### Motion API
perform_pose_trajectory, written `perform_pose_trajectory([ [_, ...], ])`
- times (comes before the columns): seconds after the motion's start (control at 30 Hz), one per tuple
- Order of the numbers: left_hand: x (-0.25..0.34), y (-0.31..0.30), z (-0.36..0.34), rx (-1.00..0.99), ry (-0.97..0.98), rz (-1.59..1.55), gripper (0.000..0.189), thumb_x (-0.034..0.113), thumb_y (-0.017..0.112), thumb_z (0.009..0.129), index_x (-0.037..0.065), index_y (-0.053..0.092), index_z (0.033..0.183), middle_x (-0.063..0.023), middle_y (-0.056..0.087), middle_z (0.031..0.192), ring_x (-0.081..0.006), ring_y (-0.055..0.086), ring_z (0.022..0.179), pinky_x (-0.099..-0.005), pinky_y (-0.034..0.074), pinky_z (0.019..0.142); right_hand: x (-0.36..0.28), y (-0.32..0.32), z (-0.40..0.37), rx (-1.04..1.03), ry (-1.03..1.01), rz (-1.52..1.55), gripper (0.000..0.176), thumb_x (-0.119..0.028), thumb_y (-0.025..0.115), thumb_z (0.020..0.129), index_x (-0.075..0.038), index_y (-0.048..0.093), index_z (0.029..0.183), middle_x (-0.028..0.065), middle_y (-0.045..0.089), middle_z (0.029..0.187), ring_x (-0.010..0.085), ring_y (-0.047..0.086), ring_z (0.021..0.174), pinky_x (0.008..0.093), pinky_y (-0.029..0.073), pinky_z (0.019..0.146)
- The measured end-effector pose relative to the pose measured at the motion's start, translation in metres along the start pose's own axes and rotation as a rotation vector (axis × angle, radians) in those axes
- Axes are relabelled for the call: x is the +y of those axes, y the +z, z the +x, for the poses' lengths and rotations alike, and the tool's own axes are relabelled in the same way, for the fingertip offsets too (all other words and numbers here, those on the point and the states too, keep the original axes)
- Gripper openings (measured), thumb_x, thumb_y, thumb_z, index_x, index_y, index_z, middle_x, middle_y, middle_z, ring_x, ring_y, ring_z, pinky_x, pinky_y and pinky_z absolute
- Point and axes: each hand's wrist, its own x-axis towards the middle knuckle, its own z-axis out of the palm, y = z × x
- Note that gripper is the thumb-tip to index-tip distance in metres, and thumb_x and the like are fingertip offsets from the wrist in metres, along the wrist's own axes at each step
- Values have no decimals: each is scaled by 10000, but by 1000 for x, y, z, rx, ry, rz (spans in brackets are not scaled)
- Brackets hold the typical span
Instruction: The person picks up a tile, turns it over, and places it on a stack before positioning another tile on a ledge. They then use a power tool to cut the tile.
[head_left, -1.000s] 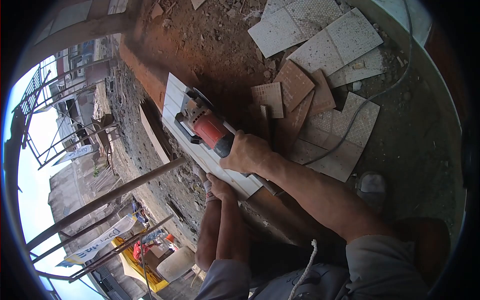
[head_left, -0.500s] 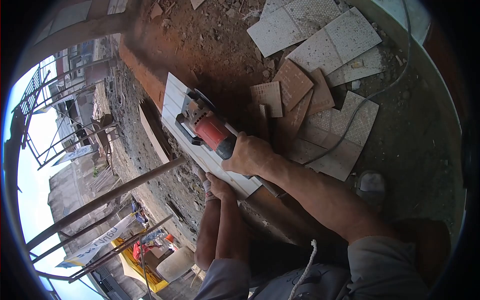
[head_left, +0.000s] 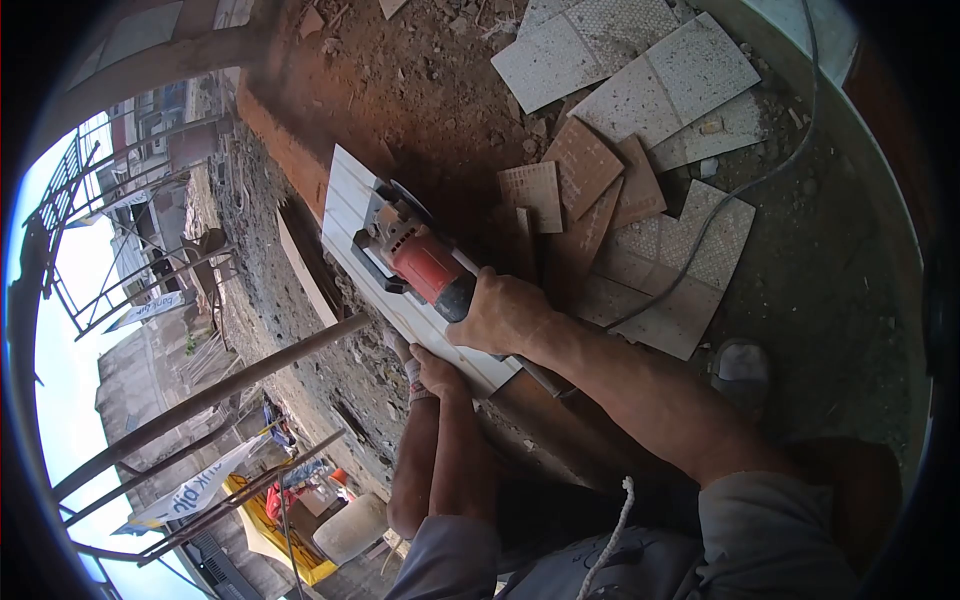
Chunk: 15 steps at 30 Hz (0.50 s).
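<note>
A red and black handheld tile cutter (head_left: 428,265) rests on a white tile (head_left: 345,215), its round blade at the tile's long right edge. My right hand (head_left: 505,312) is wrapped round the cutter's black rear handle. At the tile's near left edge, my left hand (head_left: 437,372) grips the border, with some fingers hidden. Beneath the tile's near end is a brownish support, mostly hidden.
Broken white textured tiles (head_left: 665,85) and brown tile pieces (head_left: 583,168) lie on the dirt to the right. A grey power cord (head_left: 700,245) crosses them. A foot (head_left: 741,365) stands nearby. A metal pole (head_left: 215,402) slants across the left; reddish soil (head_left: 400,70) lies ahead.
The cutter and both hands look almost unmoved on the tile. The whole view has shifted very slightly, and the banner at the lower left has flapped.
</note>
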Motion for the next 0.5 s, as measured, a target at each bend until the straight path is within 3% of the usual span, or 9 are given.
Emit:
perform_pose_trajectory([
  [0.2, 2, -1, 0, -2, -45, 76, 859, 654, 344, 929, -122, 510, 1259, -219, 596, 1209, -313, 574, 1115, -365, 447, 940, 0, -2, -4, -19, 14, -3, 699, -367, 671, 669, 149, 476, 1098, 326, 628, 1004, 404, 649, 974, 391, 516, 893],
  [0.27, -1, 2, 3, 50, -7, 64, 789, 601, 316, 964, -109, 585, 1177, -217, 657, 1108, -318, 627, 1048, -371, 488, 893, 1, -1, -4, -28, 24, -9, 705, -371, 671, 674, 151, 469, 1102, 328, 627, 1004, 405, 648, 973, 392, 514, 893],
  [0.37, -6, 1, 8, -17, -4, -40, 827, 637, 331, 942, -107, 524, 1250, -206, 610, 1190, -308, 590, 1092, -364, 457, 925, 2, -2, -9, -11, 13, -10, 705, -374, 671, 676, 152, 468, 1099, 329, 627, 998, 410, 648, 968, 399, 513, 891],
  [0.5, -9, 1, 12, -13, -37, -16, 816, 629, 326, 948, -102, 522, 1252, -199, 615, 1184, -306, 593, 1087, -363, 460, 923, 4, -2, -11, -13, 5, -8, 704, -380, 668, 680, 151, 468, 1096, 330, 626, 992, 417, 647, 964, 406, 513, 889],
])
